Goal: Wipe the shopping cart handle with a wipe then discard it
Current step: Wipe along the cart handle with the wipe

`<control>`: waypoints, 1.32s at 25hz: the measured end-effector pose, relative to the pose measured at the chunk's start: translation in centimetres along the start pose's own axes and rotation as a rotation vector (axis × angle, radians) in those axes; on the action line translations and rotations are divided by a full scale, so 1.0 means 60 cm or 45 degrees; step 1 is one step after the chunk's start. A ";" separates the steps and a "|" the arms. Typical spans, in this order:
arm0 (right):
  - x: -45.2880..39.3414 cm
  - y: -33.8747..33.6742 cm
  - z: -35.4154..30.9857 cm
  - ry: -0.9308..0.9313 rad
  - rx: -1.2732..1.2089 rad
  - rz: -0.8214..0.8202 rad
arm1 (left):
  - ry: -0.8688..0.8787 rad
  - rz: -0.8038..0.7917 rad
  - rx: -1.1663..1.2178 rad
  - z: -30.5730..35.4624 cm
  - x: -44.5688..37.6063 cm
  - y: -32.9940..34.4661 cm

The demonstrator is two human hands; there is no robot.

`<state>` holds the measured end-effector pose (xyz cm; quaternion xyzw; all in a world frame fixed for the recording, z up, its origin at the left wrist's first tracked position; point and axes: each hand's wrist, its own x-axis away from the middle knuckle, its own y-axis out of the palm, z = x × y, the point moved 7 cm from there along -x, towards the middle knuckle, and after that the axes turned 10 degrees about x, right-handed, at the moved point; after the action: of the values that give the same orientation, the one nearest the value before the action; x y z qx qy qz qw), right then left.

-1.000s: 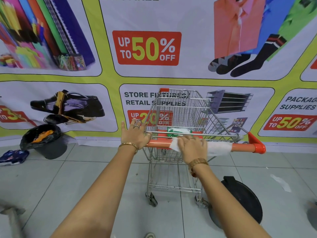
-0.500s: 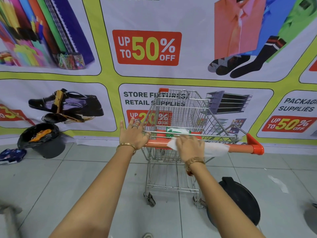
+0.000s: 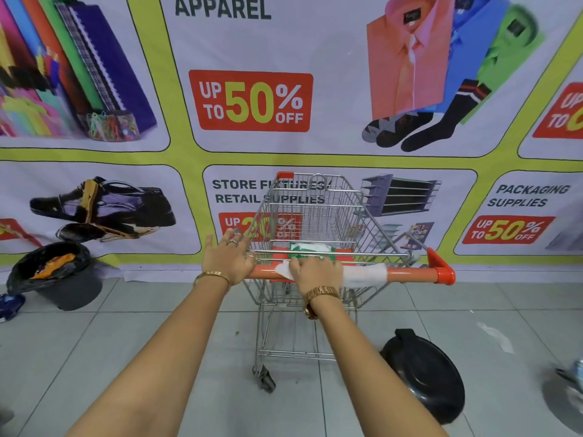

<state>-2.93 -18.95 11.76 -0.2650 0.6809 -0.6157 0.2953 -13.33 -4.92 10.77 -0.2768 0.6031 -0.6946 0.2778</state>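
A wire shopping cart (image 3: 315, 209) stands in front of me with an orange handle (image 3: 410, 274) across its near end. My left hand (image 3: 227, 257) rests on the handle's left end, fingers spread over the basket rim. My right hand (image 3: 315, 272) presses a white wipe (image 3: 366, 274) onto the handle near its middle; the wipe drapes over the bar and trails to the right of the hand. A green and white wipe pack (image 3: 310, 249) lies on the cart's child seat just behind the handle.
A black bin (image 3: 60, 279) with a liner and orange trash stands by the wall at the left. Its black lid (image 3: 426, 376) lies on the tiled floor right of the cart. A scrap of paper (image 3: 497, 337) lies further right. A printed banner (image 3: 252, 102) covers the wall.
My right hand has slid the wipe a little leftward along the handle. The view has tilted up slightly. My left hand has stayed on the handle's left end.
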 end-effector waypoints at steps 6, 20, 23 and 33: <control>0.000 -0.005 0.164 0.268 0.044 0.015 | 0.018 0.046 0.080 0.017 0.009 0.000; 0.013 -0.022 0.225 0.273 0.016 -0.075 | -0.140 0.027 -0.089 0.028 0.016 -0.035; 0.002 -0.015 0.175 0.226 0.053 -0.156 | 0.025 0.034 0.153 0.134 0.012 -0.034; 0.028 -0.009 0.214 0.308 0.111 0.042 | 0.044 -0.205 0.418 0.175 -0.013 0.033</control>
<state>5.26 -28.96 11.31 -0.1645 0.6882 -0.6673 0.2323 -5.14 -11.75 10.04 -0.2631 0.4621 -0.8084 0.2523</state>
